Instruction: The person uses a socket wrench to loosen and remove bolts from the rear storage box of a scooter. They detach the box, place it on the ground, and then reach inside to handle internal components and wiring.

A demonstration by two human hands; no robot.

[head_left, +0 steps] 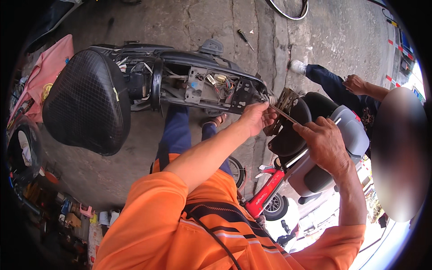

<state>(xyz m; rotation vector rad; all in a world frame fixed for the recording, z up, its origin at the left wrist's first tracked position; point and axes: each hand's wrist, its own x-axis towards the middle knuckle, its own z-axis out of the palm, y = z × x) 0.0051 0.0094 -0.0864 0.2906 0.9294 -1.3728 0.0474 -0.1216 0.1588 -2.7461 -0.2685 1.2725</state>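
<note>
A stripped scooter body (198, 60) stretches across in front of me, its panel off and bunched wires and connectors (221, 83) showing. My left hand (257, 118) is at the body's right end by a black metal bracket (244, 94), its fingers curled and its thumb at the end of a thin metal rod-like tool (284, 115). What those fingers pinch is hidden. My right hand (325, 145) is closed around the tool's other end. Beside the tool are a rusty metal bracket (283, 101) and a black seat pad (292, 132).
A black quilted seat (83, 101) is at the left, near a pink cloth (54, 67). On the concrete floor lies a screwdriver (245, 39), with a wheel rim (294, 17) farther off. A grey seat (353, 132), a red scooter frame (266, 193) and another person's hand (355, 84) are at the right.
</note>
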